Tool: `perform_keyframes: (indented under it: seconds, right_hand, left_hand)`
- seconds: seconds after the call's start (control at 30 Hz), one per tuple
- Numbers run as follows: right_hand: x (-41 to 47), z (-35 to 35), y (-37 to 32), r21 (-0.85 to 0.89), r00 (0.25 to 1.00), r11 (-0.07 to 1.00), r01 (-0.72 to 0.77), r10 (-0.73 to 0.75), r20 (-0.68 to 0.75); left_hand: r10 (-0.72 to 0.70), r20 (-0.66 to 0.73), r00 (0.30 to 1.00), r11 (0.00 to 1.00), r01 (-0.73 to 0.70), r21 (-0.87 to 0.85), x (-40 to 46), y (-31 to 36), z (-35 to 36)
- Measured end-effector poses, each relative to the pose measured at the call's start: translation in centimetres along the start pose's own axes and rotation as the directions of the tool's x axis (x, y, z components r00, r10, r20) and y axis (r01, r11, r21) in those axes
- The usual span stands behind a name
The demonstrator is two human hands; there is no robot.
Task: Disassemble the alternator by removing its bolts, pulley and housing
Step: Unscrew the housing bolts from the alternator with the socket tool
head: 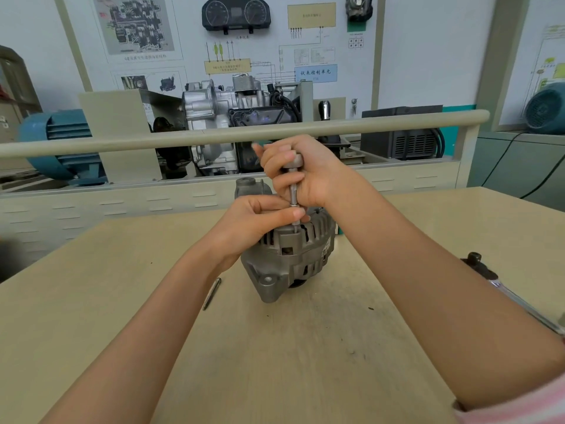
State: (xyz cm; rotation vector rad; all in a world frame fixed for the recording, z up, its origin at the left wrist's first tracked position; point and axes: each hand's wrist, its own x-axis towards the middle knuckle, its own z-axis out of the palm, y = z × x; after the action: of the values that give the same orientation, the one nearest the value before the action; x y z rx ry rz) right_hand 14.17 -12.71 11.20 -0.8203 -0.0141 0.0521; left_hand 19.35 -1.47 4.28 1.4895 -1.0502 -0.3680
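A pale wooden workbench [128, 301] fills the foreground, backed by a beige rail [122, 142] and, beyond it, a training stand carrying a cutaway engine unit [232, 111] under a wall of wiring diagrams [312, 41]. A blue electric motor [61, 145] sits at the far left behind the rail. At the middle of the bench stands the grey alternator [290, 258], resting on its side with its slotted housing facing up and a threaded mounting ear toward the camera. The right hand [305, 172] is wrapped around the upper part of a slim metal driver [294, 194], fingers curled on its knurled shaft below the round cap. The tool stands nearly upright, its tip down in the top of the housing. The left hand [260, 221] pinches the lower shaft between thumb and fingertips while resting against the alternator. A thin metal rod [212, 293] lies on the bench just left of the alternator. At the right edge lies another tool [501, 286], partly hidden by the forearm.
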Motion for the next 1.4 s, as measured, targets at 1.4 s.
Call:
perform_keyframes:
  seconds: [1.4]
  right_hand:
    - [0.1, 1.3, 1.9, -0.113, 0.798, 0.870, 0.479, -0.485, -0.358]
  left_hand:
    - [0.019, 0.027, 0.999, 0.999, -0.020, 0.028, 0.0, -0.4, -0.3]
